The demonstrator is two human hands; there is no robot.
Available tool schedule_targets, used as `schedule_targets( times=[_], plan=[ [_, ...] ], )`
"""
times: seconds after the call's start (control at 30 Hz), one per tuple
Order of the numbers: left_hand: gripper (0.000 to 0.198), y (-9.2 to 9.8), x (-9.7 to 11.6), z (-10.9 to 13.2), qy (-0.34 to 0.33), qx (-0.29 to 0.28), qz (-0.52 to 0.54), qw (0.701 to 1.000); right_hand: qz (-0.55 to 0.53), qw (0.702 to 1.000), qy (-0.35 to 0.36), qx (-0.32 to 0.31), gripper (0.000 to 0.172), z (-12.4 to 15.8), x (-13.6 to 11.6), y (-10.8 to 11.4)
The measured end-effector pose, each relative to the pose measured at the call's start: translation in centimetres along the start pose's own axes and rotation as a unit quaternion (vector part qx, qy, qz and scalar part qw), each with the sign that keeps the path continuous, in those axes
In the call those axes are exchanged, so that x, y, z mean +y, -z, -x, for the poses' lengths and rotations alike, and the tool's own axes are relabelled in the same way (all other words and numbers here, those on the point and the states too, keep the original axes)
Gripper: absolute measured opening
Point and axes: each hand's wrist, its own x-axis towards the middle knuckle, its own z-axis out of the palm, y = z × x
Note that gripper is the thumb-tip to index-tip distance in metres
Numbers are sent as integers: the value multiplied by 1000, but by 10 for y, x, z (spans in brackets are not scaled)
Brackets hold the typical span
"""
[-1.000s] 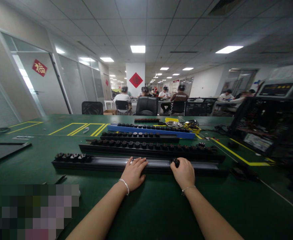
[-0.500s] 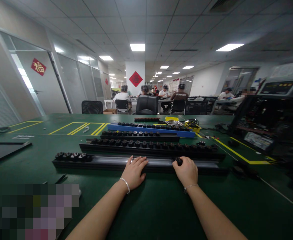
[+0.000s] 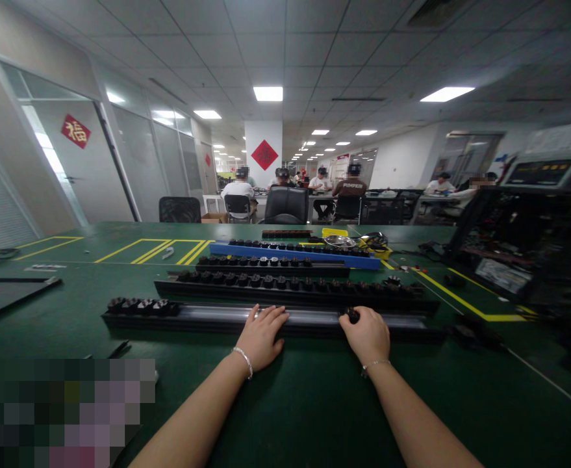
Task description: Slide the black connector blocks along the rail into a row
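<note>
A long black rail (image 3: 309,318) with a pale inner channel lies crosswise in front of me. Several black socket-like modules (image 3: 145,305) sit together at its left end. My left hand (image 3: 262,338) rests on the rail's middle, its fingers stretched out and holding nothing. Farther right along the same rail, my right hand (image 3: 367,333) is closed around a small round black module (image 3: 352,314). The fingers partly cover that module, and I cannot tell whether it touches the channel.
Behind lie more module-filled rails: a long black rail (image 3: 295,296), a shorter black rail (image 3: 334,268) and a blue rail (image 3: 285,252). At right stands an open-sided machine (image 3: 523,227). A black frame (image 3: 12,305) lies at left. People sit at tables beyond.
My right hand has shifted slightly to the right along the rail with the black module. The left hand stays where it was.
</note>
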Motion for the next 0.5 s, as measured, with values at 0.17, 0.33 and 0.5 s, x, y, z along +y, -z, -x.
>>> schedule_targets(
  times=[0.17,0.33,0.5],
  plan=[
    [54,0,1,0,1,0,-2,1000,-5,1000,-2,-2,27,0,1,1],
    [55,1,1,0,1,3,-3,1000,-11,1000,-4,-6,27,0,0,2],
    [53,1,1,0,2,4,1,1000,3,1000,-3,-12,25,1,0,1]
  ],
)
